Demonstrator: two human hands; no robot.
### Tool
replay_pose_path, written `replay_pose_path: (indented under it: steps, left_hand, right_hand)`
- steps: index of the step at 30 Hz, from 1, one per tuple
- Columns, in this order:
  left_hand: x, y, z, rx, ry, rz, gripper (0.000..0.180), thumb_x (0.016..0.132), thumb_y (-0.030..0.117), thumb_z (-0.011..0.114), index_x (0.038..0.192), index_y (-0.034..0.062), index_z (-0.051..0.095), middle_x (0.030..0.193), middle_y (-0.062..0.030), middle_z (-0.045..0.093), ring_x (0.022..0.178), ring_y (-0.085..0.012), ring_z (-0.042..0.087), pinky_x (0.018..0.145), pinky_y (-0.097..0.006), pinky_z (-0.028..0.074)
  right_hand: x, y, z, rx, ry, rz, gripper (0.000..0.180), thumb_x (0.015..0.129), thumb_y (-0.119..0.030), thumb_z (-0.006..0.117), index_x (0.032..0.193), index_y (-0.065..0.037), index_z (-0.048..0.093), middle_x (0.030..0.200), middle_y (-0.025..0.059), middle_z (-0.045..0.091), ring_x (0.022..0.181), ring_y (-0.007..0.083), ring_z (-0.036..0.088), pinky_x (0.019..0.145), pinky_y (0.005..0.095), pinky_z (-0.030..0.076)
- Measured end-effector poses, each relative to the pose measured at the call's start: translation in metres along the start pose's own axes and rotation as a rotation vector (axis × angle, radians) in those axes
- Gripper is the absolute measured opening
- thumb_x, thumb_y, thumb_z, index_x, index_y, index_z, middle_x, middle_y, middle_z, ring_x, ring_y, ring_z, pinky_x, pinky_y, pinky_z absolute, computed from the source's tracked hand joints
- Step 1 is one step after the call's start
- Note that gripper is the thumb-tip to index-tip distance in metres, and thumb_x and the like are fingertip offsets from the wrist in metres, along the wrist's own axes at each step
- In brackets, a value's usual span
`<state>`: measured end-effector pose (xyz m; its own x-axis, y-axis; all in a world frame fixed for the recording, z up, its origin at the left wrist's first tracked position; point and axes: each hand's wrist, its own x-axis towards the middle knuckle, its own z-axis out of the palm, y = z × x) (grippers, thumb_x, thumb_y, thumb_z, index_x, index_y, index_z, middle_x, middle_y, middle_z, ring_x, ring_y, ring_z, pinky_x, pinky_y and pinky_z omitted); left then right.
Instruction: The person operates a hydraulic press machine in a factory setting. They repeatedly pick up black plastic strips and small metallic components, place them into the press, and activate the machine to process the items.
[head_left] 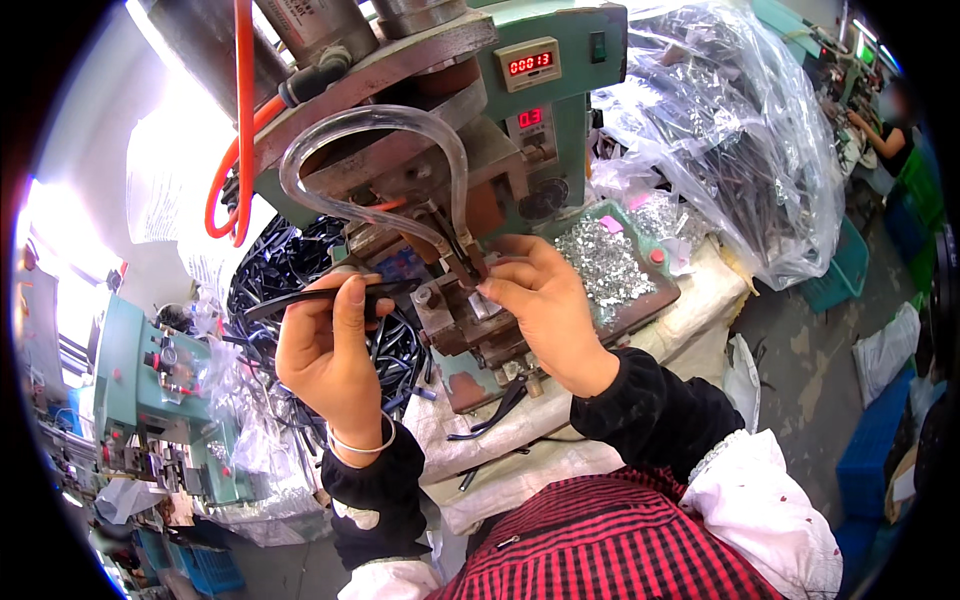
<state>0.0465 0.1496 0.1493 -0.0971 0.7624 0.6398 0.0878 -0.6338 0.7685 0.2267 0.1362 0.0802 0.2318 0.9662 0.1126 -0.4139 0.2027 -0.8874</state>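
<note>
Bright window (pixel 48 240) glare washes out the left, the plastic bag (pixel 715 130) glints, and curved edges fall to black

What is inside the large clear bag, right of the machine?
Many thin, dark pieces show through the bag. Folds and glare blur some; whatever lies deeper is covered by the front pieces.

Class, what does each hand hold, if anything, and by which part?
The left hand grips a dark strip partway along its length. Whether the right hand, at the machine, holds anything cannot be told.
</note>
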Motion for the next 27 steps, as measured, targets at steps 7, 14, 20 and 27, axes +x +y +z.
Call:
replay_pose_path:
  steps: [7,14,20,27]
  left_hand:
    - [-0.032,-0.001,-0.002,0.061,-0.076,0.174,0.019,0.090,-0.010,0.070,0.108,-0.0066,0.066,0.095,-0.0199,0.075,0.079,-0.0217,0.072,0.070,-0.029,0.059]
    - [-0.061,-0.022,0.034,0.527,-0.477,0.727,0.028,0.075,0.003,0.083,0.101,0.0051,0.074,0.104,-0.0111,0.076,0.061,-0.0169,0.062,0.054,-0.029,0.046]
    - [-0.066,-0.041,0.035,0.483,-0.428,0.767,0.032,0.073,0.005,0.087,0.102,0.0071,0.073,0.104,-0.0095,0.075,0.057,-0.0136,0.061,0.050,-0.027,0.044]
    - [-0.065,-0.046,0.034,0.480,-0.414,0.781,0.033,0.072,0.007,0.087,0.102,0.0085,0.073,0.105,-0.0077,0.076,0.058,-0.0124,0.060,0.049,-0.026,0.043]
  right_hand:
    - [-0.023,-0.043,-0.005,-0.064,-0.170,0.037,0.056,0.087,0.000,0.062,0.141,0.005,0.050,0.127,0.0153,0.067,0.109,0.0190,0.064,0.096,0.0301,0.050]
    - [0.010,0.010,-0.132,-1.682,0.253,-0.383,0.022,0.079,-0.014,0.079,0.099,-0.006,0.071,0.124,0.0210,0.063,0.135,0.0398,0.050,0.097,0.0509,0.050]
    - [0.029,0.015,-0.147,-1.348,0.260,-0.600,0.013,0.078,-0.010,0.079,0.086,-0.005,0.071,0.104,0.0144,0.069,0.112,0.0365,0.061,0.093,0.0443,0.049]
    - [0.031,0.018,-0.153,-1.353,0.266,-0.427,0.019,0.080,-0.019,0.082,0.091,-0.006,0.073,0.116,0.0123,0.065,0.118,0.0327,0.057,0.091,0.0440,0.048]
